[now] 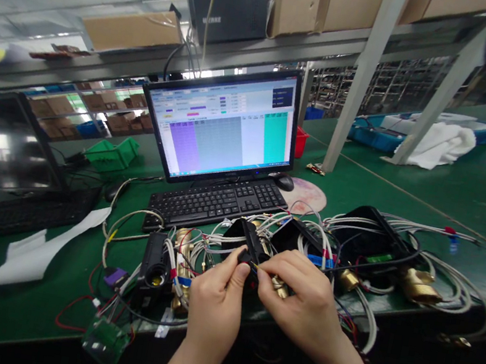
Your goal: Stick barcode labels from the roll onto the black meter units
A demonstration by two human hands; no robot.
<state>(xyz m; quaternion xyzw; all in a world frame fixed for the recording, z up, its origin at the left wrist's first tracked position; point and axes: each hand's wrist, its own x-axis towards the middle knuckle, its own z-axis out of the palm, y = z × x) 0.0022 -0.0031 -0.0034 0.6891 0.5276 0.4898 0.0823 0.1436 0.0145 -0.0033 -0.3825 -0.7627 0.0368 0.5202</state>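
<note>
My left hand (218, 300) is closed, thumb and forefinger pinching a small black plastic part (246, 259). Close against it, my right hand (306, 290) is closed in a pinch at a thin yellow and dark wire (255, 266) that meets the part; the exact grip is hidden by the fingers. Just behind both hands stands an open black housing (241, 232) with grey cables around it. To the left of my left hand lies a black unit with a round port (152, 269), beside brass fittings (182, 259).
Black housings (369, 229), a brass threaded fitting (420, 287) and grey cable loops fill the bench edge at right. A keyboard (221, 200) and lit monitor (229, 126) stand behind. At left are a paper sheet (46, 247) and a circuit board (106, 341) over the edge.
</note>
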